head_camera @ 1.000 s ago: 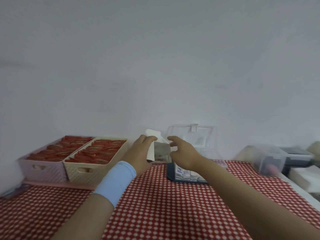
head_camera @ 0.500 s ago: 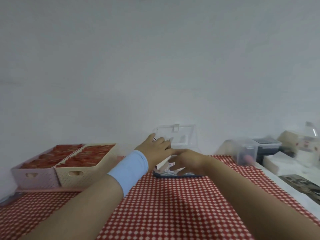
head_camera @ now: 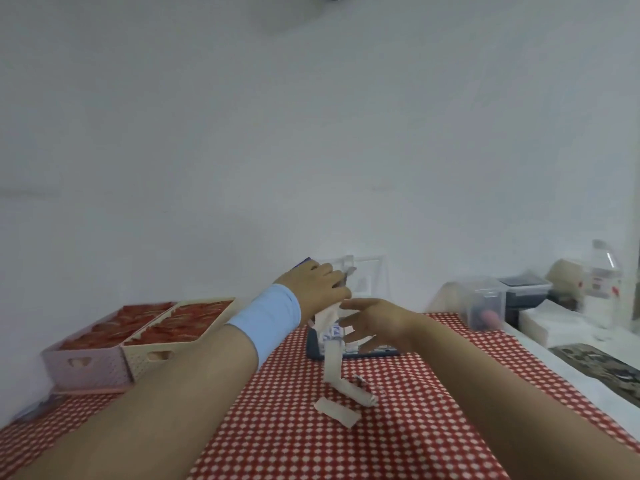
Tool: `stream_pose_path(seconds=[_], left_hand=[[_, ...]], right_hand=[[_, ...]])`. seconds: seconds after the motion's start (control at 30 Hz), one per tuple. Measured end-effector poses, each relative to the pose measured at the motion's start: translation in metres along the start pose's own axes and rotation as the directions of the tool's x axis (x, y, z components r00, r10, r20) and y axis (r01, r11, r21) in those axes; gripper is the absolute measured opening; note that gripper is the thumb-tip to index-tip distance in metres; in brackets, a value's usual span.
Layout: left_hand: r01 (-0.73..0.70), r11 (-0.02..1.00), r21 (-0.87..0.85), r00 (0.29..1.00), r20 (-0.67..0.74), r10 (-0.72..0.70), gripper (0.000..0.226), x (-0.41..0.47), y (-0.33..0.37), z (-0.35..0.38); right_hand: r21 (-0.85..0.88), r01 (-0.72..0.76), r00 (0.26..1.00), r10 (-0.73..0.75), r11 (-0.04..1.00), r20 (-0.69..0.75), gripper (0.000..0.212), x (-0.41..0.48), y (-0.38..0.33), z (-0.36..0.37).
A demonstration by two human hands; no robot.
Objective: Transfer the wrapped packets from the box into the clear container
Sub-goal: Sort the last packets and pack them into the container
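Head view: our left hand (head_camera: 317,285) grips the tipped box (head_camera: 350,271) (mostly hidden behind the fingers) above the clear container (head_camera: 370,282). Wrapped packets (head_camera: 331,362) spill down, some lying on the checked cloth (head_camera: 277,427) in front of it. Our right hand (head_camera: 375,323) hovers beside them, fingers spread, holding nothing.

This is looking like the serving or condiment counter of a small eatery, with a red-and-white checked cloth (head_camera: 398,427) covering the table against a plain white wall (head_camera: 311,133). A pink basket (head_camera: 86,370) and a cream basket (head_camera: 162,355) are sitting side by side at the left, both holding rows of red sachets (head_camera: 187,323). A clear lidded tub (head_camera: 485,306), a stack of white paper (head_camera: 543,323) and a plastic bottle (head_camera: 604,282) are lining the right edge.
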State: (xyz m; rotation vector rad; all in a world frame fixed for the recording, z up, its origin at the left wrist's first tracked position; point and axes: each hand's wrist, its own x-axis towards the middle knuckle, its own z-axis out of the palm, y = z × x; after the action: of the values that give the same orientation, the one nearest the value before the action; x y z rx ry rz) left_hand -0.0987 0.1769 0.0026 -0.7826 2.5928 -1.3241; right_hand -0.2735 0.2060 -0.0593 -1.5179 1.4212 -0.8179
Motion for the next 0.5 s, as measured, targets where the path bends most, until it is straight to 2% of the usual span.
stream_pose_path(seconds=[0.1,0.17,0.23,0.3,0.4,0.5], left_hand=[[0.116,0.981,-0.155,0.993,0.008,-0.117,0.075,-0.012,-0.013,0.002],[0.191,0.929,-0.317,0.979,-0.011,-0.205,0.073,-0.018,-0.020,0.010],[0.277,0.788,-0.549,0.940,-0.014,-0.341,0.075,-0.027,-0.024,0.020],[0.315,0.593,-0.741,0.892,0.018,-0.452,0.076,-0.038,-0.026,0.028],[0.309,0.387,-0.869,0.824,0.042,-0.565,0.075,-0.059,-0.018,0.044],[0.290,0.230,-0.929,0.753,0.073,-0.655,0.079,-0.078,0.000,0.065]], right_hand=[[-0.016,0.032,0.999,-0.032,0.999,-0.004,0.058,-0.003,-0.008,0.000],[-0.032,0.047,0.999,-0.048,0.998,-0.020,0.060,-0.003,-0.012,0.003],[-0.049,0.053,0.995,-0.057,0.997,-0.079,0.062,-0.001,-0.015,0.007],[-0.065,0.081,0.983,-0.091,0.995,-0.162,0.061,0.002,-0.017,0.013],[0.017,0.141,0.964,-0.134,0.990,-0.229,0.051,0.007,-0.019,0.022],[0.169,0.179,0.962,-0.137,0.969,-0.236,0.056,0.013,-0.022,0.035]])
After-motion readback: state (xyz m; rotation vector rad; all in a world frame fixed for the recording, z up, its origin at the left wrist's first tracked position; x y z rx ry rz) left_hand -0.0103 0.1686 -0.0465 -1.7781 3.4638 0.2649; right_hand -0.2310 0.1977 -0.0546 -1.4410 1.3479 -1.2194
